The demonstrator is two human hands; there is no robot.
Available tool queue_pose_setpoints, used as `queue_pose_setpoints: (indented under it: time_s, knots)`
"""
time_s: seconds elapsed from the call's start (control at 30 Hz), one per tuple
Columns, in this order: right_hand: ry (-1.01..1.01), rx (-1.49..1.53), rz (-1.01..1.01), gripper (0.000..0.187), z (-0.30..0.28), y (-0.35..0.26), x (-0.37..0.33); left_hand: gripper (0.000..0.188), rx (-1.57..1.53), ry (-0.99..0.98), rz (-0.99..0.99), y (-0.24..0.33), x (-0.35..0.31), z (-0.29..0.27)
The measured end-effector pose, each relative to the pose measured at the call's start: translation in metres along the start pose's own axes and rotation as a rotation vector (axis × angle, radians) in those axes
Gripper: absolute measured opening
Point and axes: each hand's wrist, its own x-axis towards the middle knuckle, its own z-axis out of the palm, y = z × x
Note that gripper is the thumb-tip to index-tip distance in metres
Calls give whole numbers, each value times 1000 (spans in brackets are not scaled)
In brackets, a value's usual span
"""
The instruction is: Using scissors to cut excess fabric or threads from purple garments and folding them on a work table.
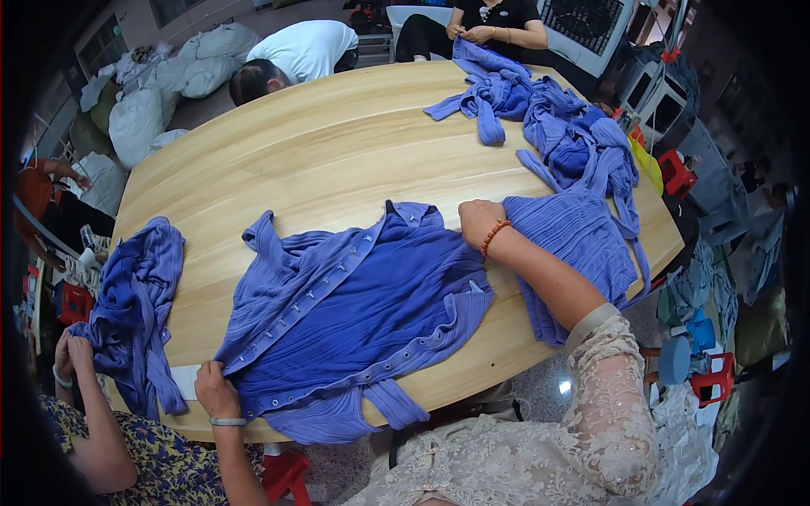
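Note:
A blue-purple pleated shirt (pixel 363 312) with a snap-button placket lies spread open on the oval wooden table (pixel 337 143). My left hand (pixel 215 390), with a thin bracelet on the wrist, pinches the shirt's near left corner at the table's front edge. My right hand (pixel 479 223), with an orange bead bracelet, is closed on the shirt's far right edge near the collar. My right forearm lies across another blue pleated garment (pixel 582 244) to the right of it.
A heap of blue garments (pixel 557 118) covers the far right of the table. On the left, a person in a floral dress holds another blue garment (pixel 135 304). Two people sit at the far side. White sacks (pixel 152 101) and red stools (pixel 709 384) stand around.

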Motion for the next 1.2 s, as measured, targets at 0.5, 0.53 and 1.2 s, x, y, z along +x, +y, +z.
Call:
queue_pose_setpoints:
  time_s: [0.5,0.53,1.2]
  knots:
    - [345,531,-139,23,38,-37,71,25,-258,56,83,0,34,-12]
    - [405,587,-158,23,28,-28,77,23,-265,79,89,2,40,-17]
    - [141,306,-555,23,-31,14,-41,41,-468,-401,257,44,60,-75]
